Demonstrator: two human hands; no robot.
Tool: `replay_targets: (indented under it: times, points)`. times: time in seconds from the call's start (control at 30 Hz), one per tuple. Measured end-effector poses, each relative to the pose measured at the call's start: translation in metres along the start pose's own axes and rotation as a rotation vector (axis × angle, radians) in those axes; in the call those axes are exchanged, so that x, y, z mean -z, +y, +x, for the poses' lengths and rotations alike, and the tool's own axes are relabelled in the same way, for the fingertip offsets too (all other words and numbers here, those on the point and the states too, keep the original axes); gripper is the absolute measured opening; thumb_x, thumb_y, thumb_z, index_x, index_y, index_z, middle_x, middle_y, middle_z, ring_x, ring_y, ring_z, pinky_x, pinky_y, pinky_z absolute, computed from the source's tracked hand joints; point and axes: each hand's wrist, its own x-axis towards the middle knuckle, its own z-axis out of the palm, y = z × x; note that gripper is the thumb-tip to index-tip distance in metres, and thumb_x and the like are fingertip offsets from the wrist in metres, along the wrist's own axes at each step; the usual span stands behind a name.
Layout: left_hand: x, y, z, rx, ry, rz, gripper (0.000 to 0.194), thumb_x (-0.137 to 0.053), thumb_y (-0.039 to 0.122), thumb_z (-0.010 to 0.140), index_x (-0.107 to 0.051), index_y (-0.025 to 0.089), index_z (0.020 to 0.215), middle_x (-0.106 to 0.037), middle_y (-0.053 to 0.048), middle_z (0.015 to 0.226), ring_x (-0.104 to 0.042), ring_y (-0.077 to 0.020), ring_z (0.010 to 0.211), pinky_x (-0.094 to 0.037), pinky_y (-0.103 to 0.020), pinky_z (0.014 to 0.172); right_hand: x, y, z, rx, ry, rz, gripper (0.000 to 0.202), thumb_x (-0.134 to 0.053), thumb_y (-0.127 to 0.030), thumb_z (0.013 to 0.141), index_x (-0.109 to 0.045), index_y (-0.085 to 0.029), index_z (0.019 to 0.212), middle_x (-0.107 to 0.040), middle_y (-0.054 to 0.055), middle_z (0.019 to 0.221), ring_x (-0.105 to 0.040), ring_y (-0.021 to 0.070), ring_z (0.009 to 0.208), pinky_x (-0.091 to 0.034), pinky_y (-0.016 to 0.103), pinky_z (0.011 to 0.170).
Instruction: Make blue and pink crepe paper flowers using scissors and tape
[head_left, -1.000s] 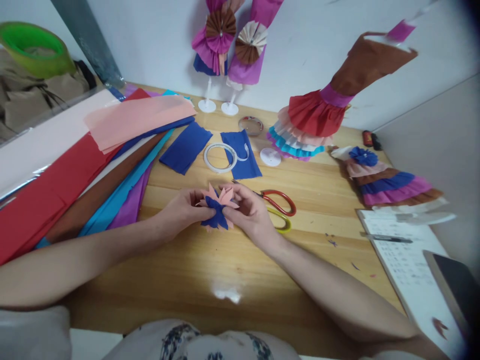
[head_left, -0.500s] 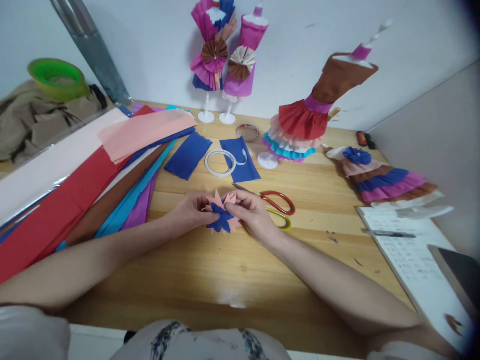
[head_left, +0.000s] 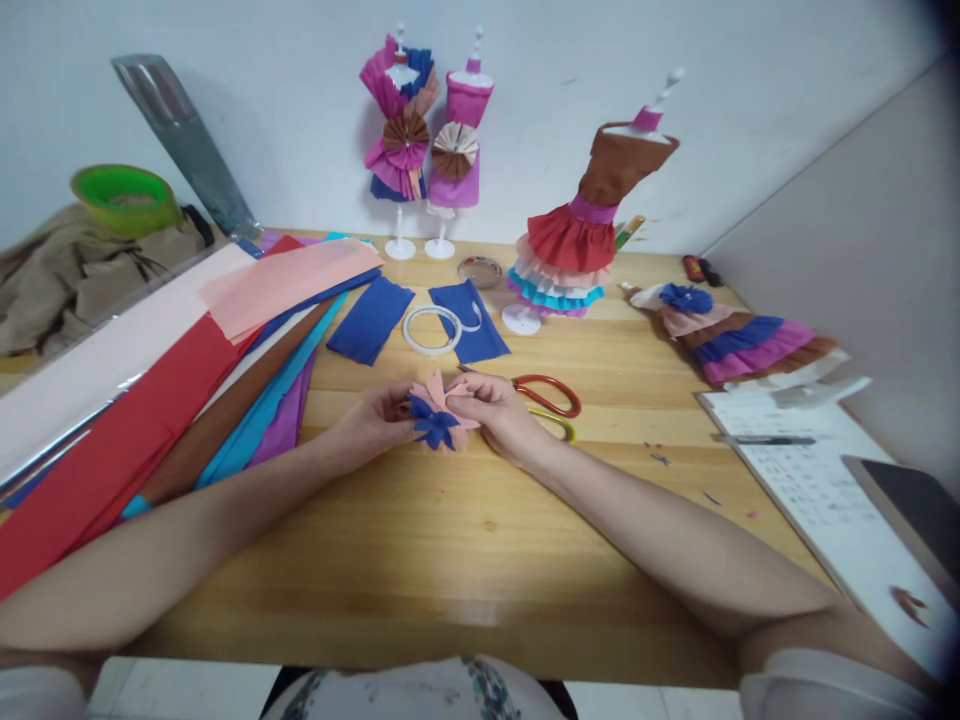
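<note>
A layered paper flower point(head_left: 435, 422), blue petals over pink pointed ones, is held up between both hands over the wooden table point(head_left: 465, 540). My left hand point(head_left: 379, 425) pinches its left edge. On the other side, my right hand point(head_left: 499, 412) grips the pink petals between thumb and fingers. Just behind my right hand lie scissors point(head_left: 551, 395) with one red and one yellow-green handle, their blades partly hidden. Beyond the hands, a white tape roll point(head_left: 431, 331) rests near two blue paper pieces point(head_left: 371, 320).
Coloured paper strips point(head_left: 157, 420) spread over the left side. At the back stand small mannequins in paper dresses point(head_left: 604, 240), a clear tape ring point(head_left: 480, 271) and a bottle point(head_left: 187, 140). Another paper dress point(head_left: 750, 345), a written sheet point(head_left: 787, 480) and a dark device point(head_left: 907, 510) are at right.
The camera view has shifted, showing more of the mannequins. The flower's blue petals now look more raised and gathered. Both hands still hold it.
</note>
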Motion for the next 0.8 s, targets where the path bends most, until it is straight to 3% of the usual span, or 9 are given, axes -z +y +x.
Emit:
replay_targets:
  times: [0.1,0.2,0.37,0.47,0.57,0.67,0.8]
  points:
    - [-0.004,-0.004,0.0,-0.052,0.052,-0.058,0.035,-0.082,0.033,0.072,-0.062,0.015,0.094,-0.074,-0.005,0.084,-0.069,-0.0157,0.071,-0.052,-0.026,0.065,0.0,0.002,0.0,0.019,0.046,0.062,0.029,-0.085,-0.04,0.06,-0.066,-0.019,0.065,-0.065,-0.003,0.055,-0.053,0.0104,0.046,-0.04,0.024,0.049]
    - [-0.007,-0.009,-0.003,-0.177,0.187,-0.047,0.042,-0.084,0.03,0.07,-0.056,0.02,0.101,-0.072,-0.003,0.087,-0.07,-0.0169,0.076,-0.054,-0.027,0.066,0.0,0.006,0.0,0.049,0.06,0.068,0.028,-0.084,-0.039,0.061,-0.065,-0.019,0.065,-0.064,-0.004,0.054,-0.052,0.0105,0.047,-0.04,0.024,0.049]
    - [-0.009,-0.008,-0.009,-0.38,0.41,0.443,0.019,-0.075,0.02,0.075,-0.064,0.018,0.091,-0.059,-0.01,0.122,-0.065,-0.02,0.101,-0.057,-0.032,0.078,-0.001,0.011,-0.001,0.099,0.048,0.036,0.026,-0.081,-0.039,0.065,-0.064,-0.02,0.068,-0.063,-0.004,0.056,-0.05,0.0101,0.048,-0.036,0.023,0.051]
    - [-0.01,-0.005,-0.011,-0.529,0.397,0.722,0.015,-0.072,0.017,0.077,-0.066,0.019,0.091,-0.059,-0.011,0.124,-0.059,-0.024,0.118,-0.055,-0.039,0.092,-0.003,0.01,-0.003,0.123,0.015,-0.007,0.027,-0.078,-0.041,0.067,-0.062,-0.02,0.068,-0.062,-0.004,0.055,-0.05,0.0108,0.049,-0.037,0.024,0.053]
    - [-0.01,-0.005,-0.011,-0.624,0.392,0.86,0.011,-0.07,0.018,0.081,-0.067,0.02,0.092,-0.059,-0.012,0.125,-0.057,-0.0235,0.122,-0.048,-0.044,0.105,-0.004,0.008,-0.003,0.137,0.005,-0.042,0.027,-0.076,-0.041,0.068,-0.059,-0.02,0.066,-0.06,-0.004,0.054,-0.05,0.0113,0.05,-0.038,0.025,0.054]
    - [-0.009,-0.006,-0.012,-0.66,0.412,0.889,0.006,-0.069,0.02,0.084,-0.068,0.02,0.09,-0.061,-0.011,0.121,-0.06,-0.0221,0.118,-0.05,-0.042,0.103,-0.005,0.008,-0.002,0.144,0.026,-0.043,0.028,-0.074,-0.042,0.069,-0.056,-0.02,0.066,-0.058,-0.005,0.054,-0.048,0.0112,0.05,-0.038,0.025,0.053]
    - [-0.01,-0.003,-0.016,-0.723,0.343,0.929,0.011,-0.066,0.015,0.085,-0.069,0.021,0.094,-0.063,-0.011,0.12,-0.063,-0.0219,0.115,-0.053,-0.04,0.1,-0.006,0.008,-0.003,0.14,0.027,-0.066,0.026,-0.072,-0.041,0.072,-0.056,-0.02,0.068,-0.058,-0.005,0.056,-0.047,0.0109,0.05,-0.036,0.025,0.054]
